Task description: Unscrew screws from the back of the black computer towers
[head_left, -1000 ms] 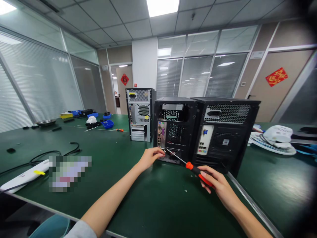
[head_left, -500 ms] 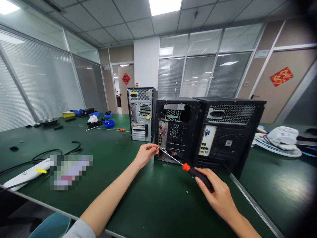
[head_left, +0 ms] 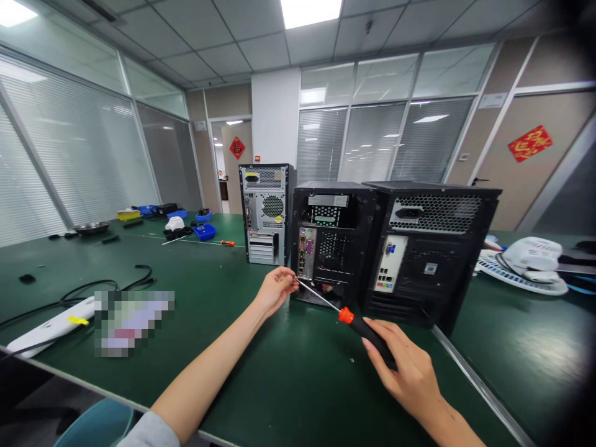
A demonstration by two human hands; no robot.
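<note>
Three computer towers stand with their backs toward me: a silver-backed one (head_left: 265,214), an open black one (head_left: 335,248) and a larger black one (head_left: 433,248). My right hand (head_left: 405,363) grips the black handle of a screwdriver with an orange collar (head_left: 346,315). Its metal shaft slants up and left to the fingertips of my left hand (head_left: 275,290). Those fingertips are pinched together at the lower left corner of the middle tower, by the screwdriver's tip. What they pinch is too small to make out.
On the green table (head_left: 261,372), a white power strip (head_left: 51,326) and black cables (head_left: 100,288) lie left. Blue trays (head_left: 203,231), a metal bowl (head_left: 91,228) and an orange tool (head_left: 227,243) sit farther back. A white device (head_left: 533,257) rests on a rack at right.
The screwdriver and my right hand have shifted slightly left. My left fingertips have moved a little left, away from the middle tower's port panel, with the screwdriver tip following.
</note>
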